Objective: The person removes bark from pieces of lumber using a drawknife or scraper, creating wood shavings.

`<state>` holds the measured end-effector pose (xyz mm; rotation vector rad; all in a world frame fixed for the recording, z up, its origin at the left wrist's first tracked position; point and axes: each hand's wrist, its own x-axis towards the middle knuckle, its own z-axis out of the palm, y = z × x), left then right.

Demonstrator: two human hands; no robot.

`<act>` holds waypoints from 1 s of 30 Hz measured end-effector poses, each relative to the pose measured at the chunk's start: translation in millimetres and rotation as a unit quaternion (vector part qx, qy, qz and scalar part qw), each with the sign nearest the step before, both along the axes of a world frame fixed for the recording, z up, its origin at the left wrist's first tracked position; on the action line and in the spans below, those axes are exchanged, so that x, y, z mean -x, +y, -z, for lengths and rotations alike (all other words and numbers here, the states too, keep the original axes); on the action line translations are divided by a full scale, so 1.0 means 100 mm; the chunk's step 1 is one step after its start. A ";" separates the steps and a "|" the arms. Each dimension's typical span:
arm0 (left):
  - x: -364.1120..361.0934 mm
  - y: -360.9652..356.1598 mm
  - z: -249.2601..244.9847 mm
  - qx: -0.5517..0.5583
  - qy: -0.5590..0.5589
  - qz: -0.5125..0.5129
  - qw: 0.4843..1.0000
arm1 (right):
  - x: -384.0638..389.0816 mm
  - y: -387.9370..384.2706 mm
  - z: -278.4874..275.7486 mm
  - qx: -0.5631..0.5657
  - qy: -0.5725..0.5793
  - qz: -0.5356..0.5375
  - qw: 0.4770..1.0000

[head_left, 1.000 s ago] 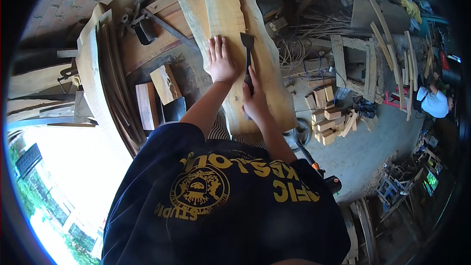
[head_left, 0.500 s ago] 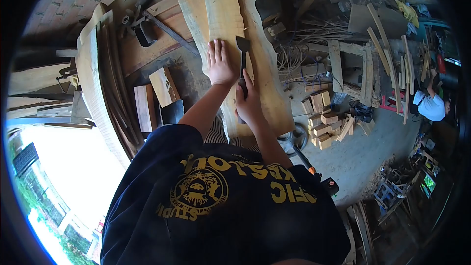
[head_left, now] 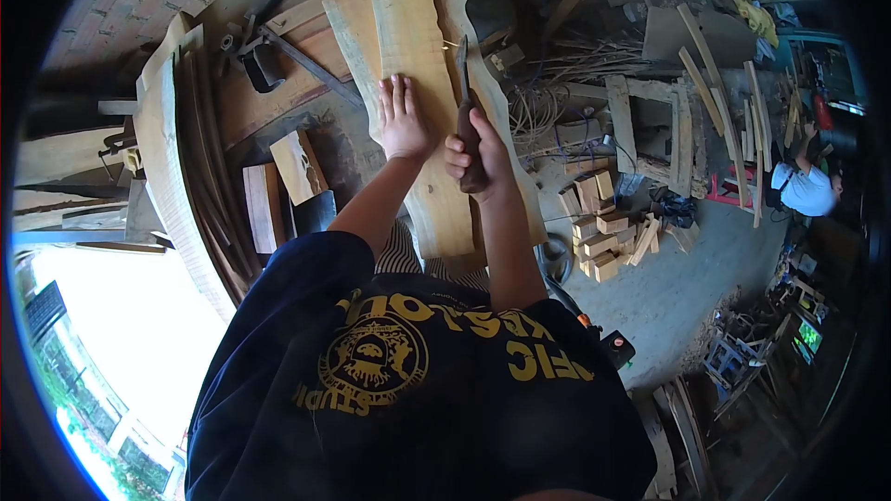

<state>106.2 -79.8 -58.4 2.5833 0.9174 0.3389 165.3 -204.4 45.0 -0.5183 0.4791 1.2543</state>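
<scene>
A long pale board with a rough right edge lies on top of a wider live-edge slab. Flat on the upper board rests my left hand, fingers stretched out and holding nothing. My right hand is wrapped round the brown handle of a wide-bladed chisel, just right of that board's edge. The dark blade points away from me and shows nearly edge-on over the slab. Small wood shavings lie beside the blade tip.
Short wood blocks sit left of the boards. Further left, a curved plank leans with other boards. A pile of cut blocks is on the floor at right. At far right is another person.
My right hand has raised the chisel handle and turned the tool, so its broad blade now shows edge-on. My left hand stays flat on the board. The view has shifted slightly.
</scene>
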 end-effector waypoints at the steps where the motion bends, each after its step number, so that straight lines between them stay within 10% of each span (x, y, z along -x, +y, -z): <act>1: 0.00 -0.01 -0.01 0.004 -0.001 -0.004 1.000 | -0.06 -0.08 0.07 -0.046 -0.006 -0.014 0.999; 4: 0.00 0.00 0.00 0.009 -0.005 -0.003 1.000 | -0.13 -0.19 0.03 0.017 -0.046 -0.054 0.997; 8: 0.01 0.00 0.01 0.016 -0.032 -0.004 0.999 | 0.23 -0.14 -0.14 0.263 -0.405 -0.134 0.865; 13: -0.01 0.00 0.01 0.011 -0.014 -0.011 1.000 | 0.43 0.01 0.25 0.306 -0.540 -0.179 0.763; 15: 0.01 -0.01 0.04 0.016 -0.007 -0.014 1.000 | 0.35 0.20 0.52 0.331 -0.675 -0.143 0.644; 18: -0.01 0.01 0.10 0.010 -0.006 -0.015 1.000 | 0.44 0.27 0.62 0.335 -0.681 -0.120 0.640; 22: 0.00 0.02 0.12 -0.006 0.027 -0.005 1.000 | 0.27 0.31 0.95 0.262 -0.659 -0.068 0.702; 23: 0.01 0.02 0.12 0.015 0.001 -0.004 1.000 | 0.13 0.40 0.48 0.188 -0.517 -0.059 0.833; 26: 0.02 -0.01 0.07 0.006 0.003 0.003 1.000 | -0.38 0.61 0.08 0.152 -0.303 -0.040 0.940; 30: 0.01 0.01 0.02 0.016 -0.007 0.001 1.000 | -0.56 0.51 -0.07 0.100 -0.241 -0.053 0.964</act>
